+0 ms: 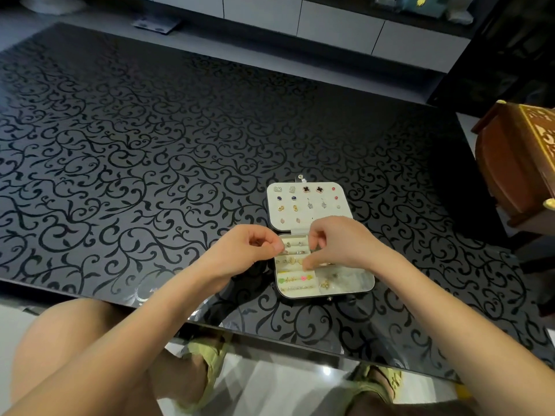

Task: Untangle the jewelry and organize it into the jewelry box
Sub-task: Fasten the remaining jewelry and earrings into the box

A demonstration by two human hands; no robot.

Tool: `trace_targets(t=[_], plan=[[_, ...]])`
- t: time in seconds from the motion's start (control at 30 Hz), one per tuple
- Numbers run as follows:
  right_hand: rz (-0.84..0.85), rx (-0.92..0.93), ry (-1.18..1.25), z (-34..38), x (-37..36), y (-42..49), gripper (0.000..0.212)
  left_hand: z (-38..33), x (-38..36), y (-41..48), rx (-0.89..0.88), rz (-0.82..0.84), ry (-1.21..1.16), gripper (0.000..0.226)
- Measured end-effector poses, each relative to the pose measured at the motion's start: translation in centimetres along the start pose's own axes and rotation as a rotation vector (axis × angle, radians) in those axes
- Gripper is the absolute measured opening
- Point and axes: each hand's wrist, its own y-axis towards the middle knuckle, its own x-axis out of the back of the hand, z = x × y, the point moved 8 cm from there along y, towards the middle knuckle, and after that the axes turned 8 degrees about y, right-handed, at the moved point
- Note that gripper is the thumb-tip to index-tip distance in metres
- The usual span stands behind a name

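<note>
A small white jewelry box (pixel 368 285) lies open on the black patterned table (pixel 150 145). Its lid (pixel 342 192) lies flat behind it with several pairs of stud earrings pinned in rows. The base holds rings in padded rolls, coloured pieces (pixel 295 278) and gold pieces (pixel 327 282) in a side compartment. My left hand (pixel 250 246) hovers over the box's left edge, fingers curled, pinching something small that I cannot make out. My right hand (pixel 336 243) is over the middle of the base, fingertips curled down into the ring rolls, hiding what they touch.
A carved wooden cabinet (pixel 516 163) stands at the right, beyond the table's edge. White drawer units (pixel 330 22) run along the far wall. My knees and green sandals (pixel 210 364) show below the table's near edge.
</note>
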Motion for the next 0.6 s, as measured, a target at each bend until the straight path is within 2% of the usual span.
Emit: trace_targets(t=[0.07,0.2,0.4,0.6], plan=[[-0.055,0.023,0.259,-0.2,1.4,-0.8,0.014,0.1,-0.3,0.1,-0.001,0.014,-0.01,0.007],[-0.055,0.111,0.495,1.1,2.0,-2.4,0.009,0.2,-0.8,0.1,-0.003,0.041,-0.031,0.009],[-0.035,0.128,0.604,1.7,0.9,-2.7,0.007,-0.5,-1.6,0.0,-0.019,0.061,-0.079,0.013],[0.002,0.115,0.655,2.0,0.3,-2.7,0.013,-0.5,-1.6,0.2,-0.012,0.049,-0.084,0.016]])
